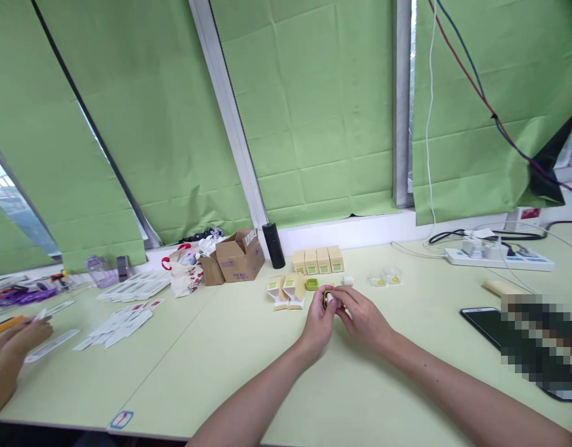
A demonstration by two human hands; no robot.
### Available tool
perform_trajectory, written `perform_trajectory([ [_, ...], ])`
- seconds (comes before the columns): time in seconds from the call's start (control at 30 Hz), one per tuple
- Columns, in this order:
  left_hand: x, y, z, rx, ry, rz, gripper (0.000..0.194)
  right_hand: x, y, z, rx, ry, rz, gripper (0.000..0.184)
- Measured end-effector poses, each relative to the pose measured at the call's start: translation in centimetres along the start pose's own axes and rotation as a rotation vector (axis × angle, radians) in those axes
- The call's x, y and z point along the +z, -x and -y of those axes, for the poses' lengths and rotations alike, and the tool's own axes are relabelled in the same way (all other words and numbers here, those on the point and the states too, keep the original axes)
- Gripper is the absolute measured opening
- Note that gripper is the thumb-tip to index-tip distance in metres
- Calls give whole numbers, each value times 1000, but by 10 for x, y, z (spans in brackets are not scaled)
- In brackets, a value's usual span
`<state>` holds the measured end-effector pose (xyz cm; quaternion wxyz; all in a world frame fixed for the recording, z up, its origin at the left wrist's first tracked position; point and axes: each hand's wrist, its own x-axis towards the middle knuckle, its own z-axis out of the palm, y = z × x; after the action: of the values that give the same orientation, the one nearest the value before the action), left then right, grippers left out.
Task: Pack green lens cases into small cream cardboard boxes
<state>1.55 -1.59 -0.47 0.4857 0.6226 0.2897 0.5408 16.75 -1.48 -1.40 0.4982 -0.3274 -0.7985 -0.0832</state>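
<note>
My left hand [317,326] is closed around a small round piece [327,298] with a dark and yellow-green rim and a white part; its exact kind is too small to tell. The fingertips of my right hand [364,315] pinch the same piece from the right side. Just behind my hands lies a small green open holder [312,284], with a small white cylinder [348,280] to its right. Two opened cream cartons [286,290] with green labels stand to the left. Behind them is a row of several closed cream boxes [317,261].
Two clear cups [385,277] with yellow centres sit at the right. Farther right are a power strip [500,257] and a phone [481,324]. A black cylinder [273,246] and a cardboard box [240,256] stand at the back. A co-worker's hands [27,338] handle items at far left, near white cards [120,324].
</note>
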Motion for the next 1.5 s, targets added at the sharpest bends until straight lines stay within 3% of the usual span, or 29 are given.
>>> perform_trajectory([
  [0.43,2,1,-1,3,6,-9,43,-2,-4,2,0,1,18,31],
  [0.8,1,-6,1,-24,98,-43,52,-8,-4,3,99,-142,82,56],
  [1.13,-11,-5,-4,-52,67,17,71,-7,-2,-5,226,-198,14,36],
  [1.5,-23,-4,-9,98,-241,-144,37,-9,-9,-6,467,-490,-56,34],
])
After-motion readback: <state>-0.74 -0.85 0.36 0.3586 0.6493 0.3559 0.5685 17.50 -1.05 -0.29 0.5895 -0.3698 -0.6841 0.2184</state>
